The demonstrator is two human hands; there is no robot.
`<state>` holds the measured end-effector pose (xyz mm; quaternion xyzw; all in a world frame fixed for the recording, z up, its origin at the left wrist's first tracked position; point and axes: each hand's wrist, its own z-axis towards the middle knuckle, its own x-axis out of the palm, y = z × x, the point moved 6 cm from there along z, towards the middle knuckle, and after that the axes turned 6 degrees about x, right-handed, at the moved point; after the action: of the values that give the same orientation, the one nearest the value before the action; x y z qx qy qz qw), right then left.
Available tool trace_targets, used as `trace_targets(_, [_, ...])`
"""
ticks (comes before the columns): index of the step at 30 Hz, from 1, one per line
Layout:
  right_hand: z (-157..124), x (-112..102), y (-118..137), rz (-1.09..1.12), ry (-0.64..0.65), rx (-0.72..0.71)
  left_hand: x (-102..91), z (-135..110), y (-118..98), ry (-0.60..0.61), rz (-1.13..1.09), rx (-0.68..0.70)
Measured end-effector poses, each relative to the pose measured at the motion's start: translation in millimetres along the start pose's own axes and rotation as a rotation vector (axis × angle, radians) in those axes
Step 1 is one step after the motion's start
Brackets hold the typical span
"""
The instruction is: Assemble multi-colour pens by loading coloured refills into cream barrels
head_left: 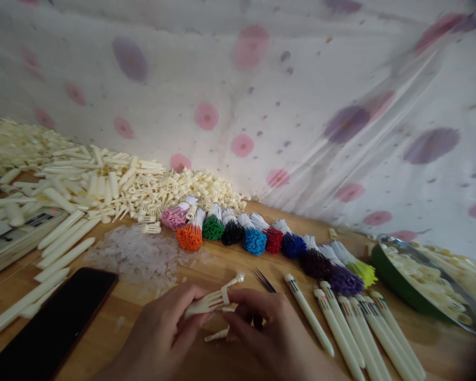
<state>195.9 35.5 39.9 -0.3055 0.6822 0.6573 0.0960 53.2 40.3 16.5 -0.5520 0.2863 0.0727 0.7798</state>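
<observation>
My left hand (162,325) is closed around a cream slotted pen barrel section (209,303), with bits of colour showing in its slots. The fingers of my right hand (267,323) pinch at a pale ring at the right end of this section; whether they hold a smaller part as well is hidden. Just above the hands a small cream pen piece (237,279) lies on the table. Another thin cream piece (217,335) shows between and below the hands. Dark pointed tweezers (264,280) rest beyond my right hand.
Colour-tipped refill bundles (254,241) form a row across the table. Assembled multicolour pens (307,312) lie at right, near a green bowl (404,283) of cream parts. Clear plastic bits (137,256), a black phone (55,323) and heaped pen parts (99,174) are at left.
</observation>
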Motion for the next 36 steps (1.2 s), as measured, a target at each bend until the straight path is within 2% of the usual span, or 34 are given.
trace_targets(6, [0, -7, 4, -0.161, 0.07, -0.053, 6.2, 0, 5, 0.08, -0.108, -0.059])
trace_targets(9, [-2, -10, 8, -0.208, 0.106, -0.157, 11.1, 1, 7, 0.154, -0.208, -0.083])
trace_targets(12, [-6, -19, 16, -0.262, -0.002, -0.322, 12.7, 2, 9, 0.202, -0.262, -0.092])
trace_targets(15, [-9, -25, 20, -0.319, -0.134, -0.44, 9.7, 3, 12, 0.185, -0.208, -0.09])
trace_targets(24, [-11, -23, 25, -0.412, -0.198, -0.565, 5.4, 4, 15, 0.133, -0.101, -0.064])
trace_targets(30, [-11, -24, 17, -0.267, -0.226, -0.48, 3.9, 4, 11, 0.116, -0.119, -0.049])
trace_targets(33, [-10, -27, 14, -0.207, -0.166, -0.413, 3.5, 4, 10, 0.114, -0.122, -0.054])
trace_targets(36, [-2, -40, 3, -0.168, -0.073, -0.259, 1.9, 4, 12, 0.101, -0.093, -0.038])
